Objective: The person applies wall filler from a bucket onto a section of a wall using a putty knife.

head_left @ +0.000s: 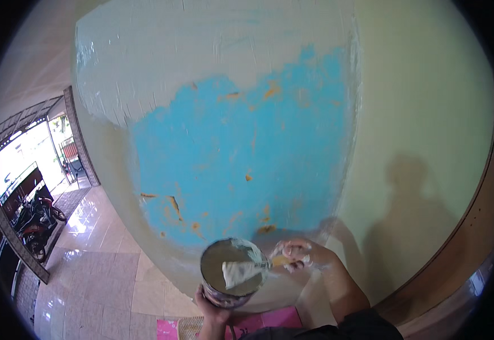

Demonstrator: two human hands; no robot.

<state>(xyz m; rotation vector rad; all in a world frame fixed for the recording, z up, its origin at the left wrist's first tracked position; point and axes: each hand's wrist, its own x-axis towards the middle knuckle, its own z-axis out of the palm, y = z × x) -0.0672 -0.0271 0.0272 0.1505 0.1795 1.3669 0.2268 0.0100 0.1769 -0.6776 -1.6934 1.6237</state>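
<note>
My left hand grips a round paint can from below and the side, its open mouth turned up. Greyish filler paste lies inside, and white smears coat the rim. In my right hand, with white paste on its fingers, is a putty knife by its yellowish handle. The wide blade, covered with pale paste, is over the can's mouth. Before me, the wall has a bright blue patch with chipped orange-brown spots. Pale, smooth filler covers the area above it.
Pink boxes or sheets and a woven tray are below my hands. Glossy floor tiles stretch left to a doorway, with a motorcycle beyond it. A pale green wall meets the patched one at right, above a brown edge.
</note>
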